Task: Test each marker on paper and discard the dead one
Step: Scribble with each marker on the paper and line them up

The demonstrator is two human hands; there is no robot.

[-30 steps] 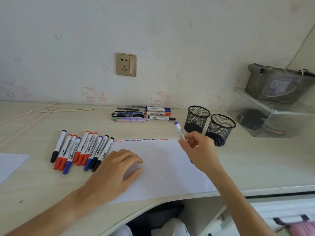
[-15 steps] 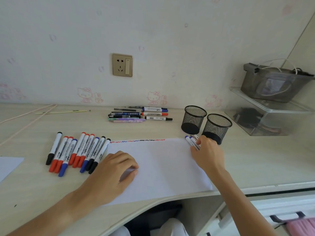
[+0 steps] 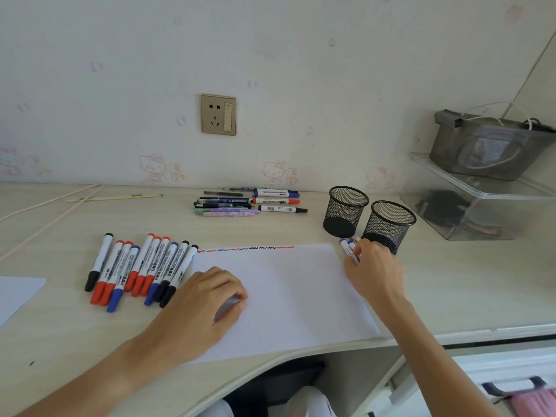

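Right hand (image 3: 371,273) down on the blue-capped markers (image 3: 346,247) off the paper's (image 3: 288,293) far right corner, fingers curled, grip unclear. Left hand (image 3: 204,305) loosely bent, pinning paper. Untested row (image 3: 141,266) just beside left hand, axes pointing away.

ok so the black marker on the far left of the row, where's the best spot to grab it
Pinch the black marker on its white barrel, mid-length, coming from above with thumb and finger across it. It lies flat on the desk, apart from the red marker at its capped near end, so the left side is free for a finger.
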